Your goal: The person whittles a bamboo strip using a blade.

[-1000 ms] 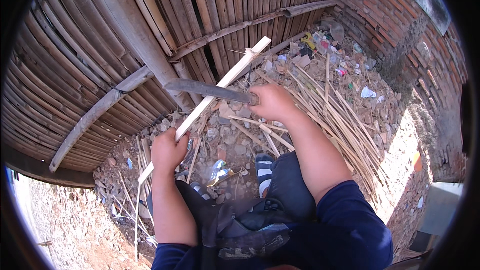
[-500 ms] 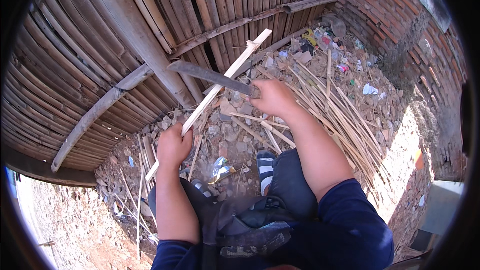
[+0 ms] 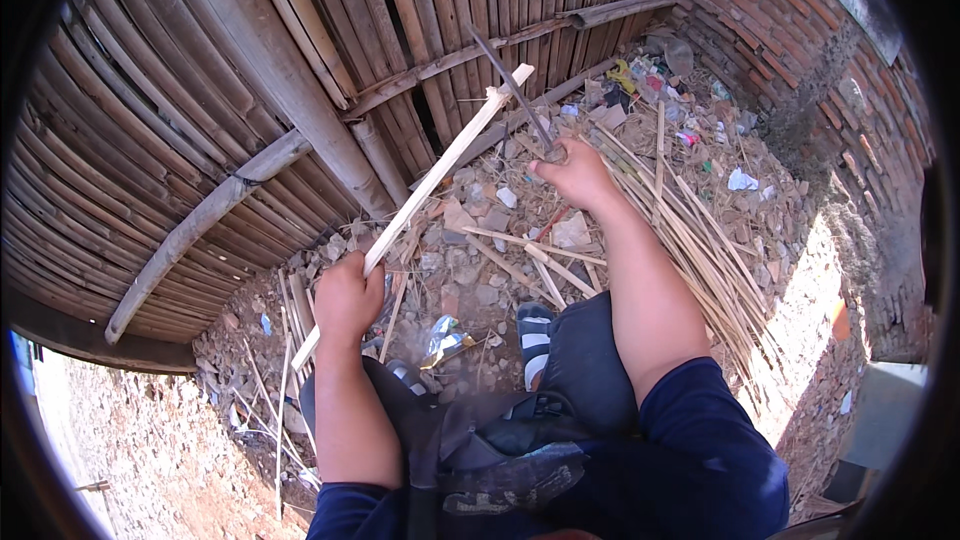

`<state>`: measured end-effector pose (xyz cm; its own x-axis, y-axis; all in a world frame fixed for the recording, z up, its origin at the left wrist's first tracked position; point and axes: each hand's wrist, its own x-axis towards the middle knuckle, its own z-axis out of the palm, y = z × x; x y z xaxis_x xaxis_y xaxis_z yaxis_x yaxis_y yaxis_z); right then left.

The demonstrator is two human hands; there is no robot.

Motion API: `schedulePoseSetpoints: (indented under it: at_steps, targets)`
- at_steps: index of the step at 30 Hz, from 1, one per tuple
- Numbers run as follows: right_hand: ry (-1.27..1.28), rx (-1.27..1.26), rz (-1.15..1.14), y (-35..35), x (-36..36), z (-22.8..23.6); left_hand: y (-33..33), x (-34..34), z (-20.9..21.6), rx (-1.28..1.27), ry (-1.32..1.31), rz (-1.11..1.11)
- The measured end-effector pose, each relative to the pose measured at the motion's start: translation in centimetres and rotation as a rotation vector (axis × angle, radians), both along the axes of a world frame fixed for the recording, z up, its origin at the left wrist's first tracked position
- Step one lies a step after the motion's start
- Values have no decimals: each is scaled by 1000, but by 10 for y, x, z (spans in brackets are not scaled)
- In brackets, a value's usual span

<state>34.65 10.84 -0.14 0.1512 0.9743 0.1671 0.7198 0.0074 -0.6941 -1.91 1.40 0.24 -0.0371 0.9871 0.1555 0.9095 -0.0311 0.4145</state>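
My left hand [image 3: 346,292] is closed round the lower part of a pale split-bamboo strip [image 3: 432,178], which slants up and away to the right. Near the strip's far end the wood looks rough, with a small knob standing out. In my right hand [image 3: 578,176] is the handle of a machete [image 3: 512,86], mostly hidden by the fingers. Its blade shows nearly edge-on, pointing up and to the left, and crosses the strip close to its far end in this view. Whether the blade touches the wood I cannot tell.
A long pile of split strips [image 3: 690,250] lies at the right, with a few shorter pieces [image 3: 540,258] before my feet. Rubble and litter [image 3: 650,80] cover the ground. A bamboo wall [image 3: 150,140] rises at the left, a brick wall [image 3: 770,20] at the right.
My right hand has moved right and slightly nearer the strip's far end. The machete has swung from lying across the strip's middle to pointing upward, edge-on. My left hand has hardly moved.
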Motion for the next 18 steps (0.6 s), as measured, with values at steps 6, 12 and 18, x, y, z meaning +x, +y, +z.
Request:
schedulePoseSetpoints:
  at_steps: [6, 12, 18]
  targets:
    - [-300, -158, 506, -24, -51, 23, 2, -1, -8, 24, 27, 12]
    - [0, -333, 307, -12, -11, 30, -1, -1, 2, 52, -2, 35]
    - [-125, -181, 201, -20, -28, 27, 4, 9, -1, 66, -8, 23]
